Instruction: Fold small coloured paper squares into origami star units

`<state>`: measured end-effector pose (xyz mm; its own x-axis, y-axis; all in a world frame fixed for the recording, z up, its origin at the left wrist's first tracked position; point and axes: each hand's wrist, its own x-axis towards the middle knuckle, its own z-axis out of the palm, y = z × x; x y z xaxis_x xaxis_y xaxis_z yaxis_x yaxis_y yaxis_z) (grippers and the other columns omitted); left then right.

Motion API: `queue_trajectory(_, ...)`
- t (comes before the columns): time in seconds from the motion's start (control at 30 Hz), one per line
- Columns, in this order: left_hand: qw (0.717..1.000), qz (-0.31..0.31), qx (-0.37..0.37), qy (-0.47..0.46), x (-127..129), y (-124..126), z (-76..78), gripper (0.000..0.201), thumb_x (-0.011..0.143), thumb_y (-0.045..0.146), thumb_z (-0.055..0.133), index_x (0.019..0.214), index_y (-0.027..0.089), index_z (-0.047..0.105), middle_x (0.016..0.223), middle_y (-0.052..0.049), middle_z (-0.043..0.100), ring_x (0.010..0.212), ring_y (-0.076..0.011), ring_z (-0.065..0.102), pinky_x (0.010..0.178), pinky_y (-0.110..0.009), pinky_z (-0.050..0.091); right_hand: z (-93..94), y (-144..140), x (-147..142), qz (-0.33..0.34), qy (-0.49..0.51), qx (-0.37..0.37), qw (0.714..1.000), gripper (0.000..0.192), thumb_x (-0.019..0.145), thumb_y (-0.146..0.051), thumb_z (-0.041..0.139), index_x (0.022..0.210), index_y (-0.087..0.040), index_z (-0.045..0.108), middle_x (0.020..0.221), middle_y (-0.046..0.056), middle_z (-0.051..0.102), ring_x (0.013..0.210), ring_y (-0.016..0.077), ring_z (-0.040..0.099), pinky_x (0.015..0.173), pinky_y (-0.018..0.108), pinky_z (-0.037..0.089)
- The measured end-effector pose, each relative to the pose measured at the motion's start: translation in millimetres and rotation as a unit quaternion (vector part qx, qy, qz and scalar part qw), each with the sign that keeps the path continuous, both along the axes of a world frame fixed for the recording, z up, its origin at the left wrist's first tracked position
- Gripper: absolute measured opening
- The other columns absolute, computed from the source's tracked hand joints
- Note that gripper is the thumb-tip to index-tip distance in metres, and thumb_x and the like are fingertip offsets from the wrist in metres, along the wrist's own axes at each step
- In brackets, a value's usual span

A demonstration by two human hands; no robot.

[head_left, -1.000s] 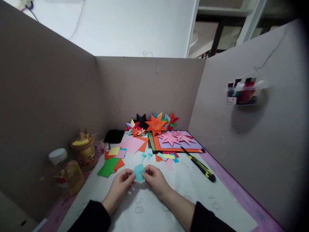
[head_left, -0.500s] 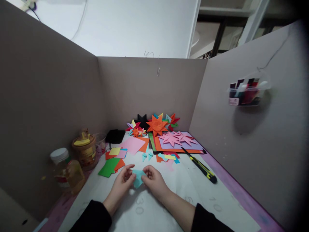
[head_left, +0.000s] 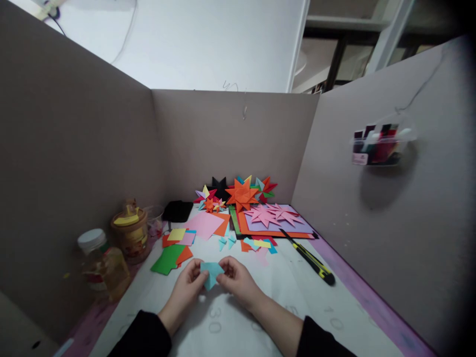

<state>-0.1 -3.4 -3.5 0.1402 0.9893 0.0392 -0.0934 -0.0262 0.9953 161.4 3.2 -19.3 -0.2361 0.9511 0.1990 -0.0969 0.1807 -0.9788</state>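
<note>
A small light-blue sheet of origami paper point(head_left: 211, 274) is held between my two hands, above the white table cover point(head_left: 256, 327). My left hand point(head_left: 190, 281) pinches its left edge, and my right hand point(head_left: 235, 278) grips the right edge between thumb and fingers. Creases show on the paper, and its lower end comes to a point. Just beyond my hands lie two small folded light-blue pieces point(head_left: 226, 242). To the left are a green paper sheet point(head_left: 168, 260) and a yellow paper square point(head_left: 176, 234).
Folded paper stars point(head_left: 242, 194) stand at the back, with pink stars point(head_left: 263, 214) on stacked sheets. A yellow-black utility knife point(head_left: 313, 261) lies at right. A white-lidded jar point(head_left: 102, 267) and a brown tub point(head_left: 131, 233) stand at left. Grey partitions point(head_left: 234, 139) enclose the table.
The light-blue paper has turned slightly and shows more of its face, its upper left corner now free above my left thumb. Both hands stay in nearly the same place.
</note>
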Motion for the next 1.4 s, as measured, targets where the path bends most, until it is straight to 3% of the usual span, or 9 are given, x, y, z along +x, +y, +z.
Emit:
queue_trajectory(0.13, 0.999, -0.029, -0.009, 0.018, 2, -2, -0.3, 0.033, 0.063, 0.042, 0.068, 0.073, 0.017, 0.050, 0.060, 0.004, 0.051, 0.054, -0.0105, 0.049, 0.051, -0.021, 0.040, 0.9, 1, -2, -0.043, -0.054, 0.019, 0.997, 0.004, 0.071, -0.019, 0.057, 0.073, -0.016, 0.059, 0.064, -0.002, 0.056, 0.060, 0.0116, 0.050, 0.056, 0.022, 0.039)
queue_trajectory(0.37, 0.999, -0.028, -0.010, 0.044, 1, 1, -8.3, 0.027, 0.066, 0.034, 0.065, 0.076, 0.018, 0.046, 0.050, 0.006, 0.050, 0.044, -0.0081, 0.045, 0.044, -0.018, 0.031, 10.1, -1, 8, -0.097, -0.152, 0.128, 0.975, 0.035, 0.075, -0.017, 0.052, 0.110, -0.021, 0.059, 0.093, 0.005, 0.060, 0.083, 0.0179, 0.054, 0.073, 0.030, 0.044)
queue_trajectory(0.6, 0.997, 0.023, -0.063, -0.032, 3, -3, 2.9, 0.027, 0.064, 0.027, 0.060, 0.080, 0.021, 0.039, 0.044, 0.010, 0.050, 0.041, -0.0076, 0.043, 0.042, -0.015, 0.025, 15.6, -10, 10, -0.057, -0.356, 0.420, 0.833, 0.026, 0.073, -0.015, 0.059, 0.098, -0.025, 0.061, 0.106, 0.007, 0.054, 0.099, 0.0232, 0.044, 0.087, 0.041, 0.035)
queue_trajectory(0.8, 0.998, 0.001, -0.057, 0.040, 1, -3, -1.2, 0.016, 0.066, 0.028, 0.055, 0.076, 0.019, 0.047, 0.050, 0.004, 0.056, 0.042, -0.0095, 0.045, 0.042, -0.018, 0.028, 3.7, 3, 12, -0.050, -0.392, 0.421, 0.816, 0.015, 0.079, -0.011, 0.052, 0.084, -0.021, 0.062, 0.084, 0.005, 0.059, 0.078, 0.0175, 0.047, 0.071, 0.031, 0.038)
queue_trajectory(0.9, 0.987, -0.016, 0.020, 0.159, -5, -3, -3.8, 0.008, 0.071, 0.024, 0.050, 0.075, 0.018, 0.054, 0.060, -0.001, 0.060, 0.052, -0.0135, 0.052, 0.049, -0.022, 0.038, -1.2, 11, 20, -0.025, -0.396, 0.405, 0.823, 0.019, 0.077, -0.006, 0.049, 0.083, -0.020, 0.061, 0.083, 0.005, 0.060, 0.079, 0.0169, 0.050, 0.071, 0.028, 0.040)
queue_trajectory(0.97, 0.954, -0.024, 0.130, 0.270, -10, -6, -2.6, 0.013, 0.075, 0.019, 0.048, 0.077, 0.017, 0.060, 0.075, -0.005, 0.063, 0.070, -0.0177, 0.057, 0.064, -0.027, 0.044, -4.0, 15, 25, 0.007, -0.397, 0.408, 0.822, 0.018, 0.078, -0.007, 0.048, 0.083, -0.020, 0.060, 0.082, 0.005, 0.060, 0.079, 0.0164, 0.051, 0.071, 0.027, 0.041)
queue_trajectory(1.1, 0.830, -0.080, 0.318, 0.452, -16, -14, 0.8, 0.027, 0.080, 0.010, 0.043, 0.092, 0.021, 0.065, 0.099, -0.007, 0.063, 0.098, -0.0230, 0.053, 0.086, -0.038, 0.041, -7.6, 17, 31, 0.068, -0.398, 0.416, 0.815, 0.014, 0.080, -0.010, 0.050, 0.080, -0.019, 0.060, 0.078, 0.004, 0.061, 0.077, 0.0161, 0.051, 0.070, 0.027, 0.042)
queue_trajectory(1.23, 0.747, -0.147, 0.373, 0.531, -16, -19, -1.3, 0.031, 0.081, 0.007, 0.046, 0.102, 0.023, 0.062, 0.102, -0.004, 0.065, 0.105, -0.0235, 0.051, 0.089, -0.039, 0.040, -7.1, 19, 35, 0.095, -0.388, 0.389, 0.830, 0.010, 0.082, -0.013, 0.052, 0.081, -0.019, 0.061, 0.080, 0.004, 0.061, 0.080, 0.0161, 0.051, 0.073, 0.028, 0.043)
queue_trajectory(1.4, 0.699, -0.173, 0.386, 0.577, -16, -21, -1.7, 0.027, 0.082, 0.010, 0.049, 0.105, 0.022, 0.059, 0.104, -0.004, 0.064, 0.099, -0.0223, 0.054, 0.085, -0.039, 0.042, -6.0, 26, 40, 0.088, -0.383, 0.342, 0.854, 0.005, 0.080, -0.020, 0.060, 0.081, -0.019, 0.065, 0.084, 0.004, 0.061, 0.083, 0.0158, 0.051, 0.079, 0.030, 0.041)
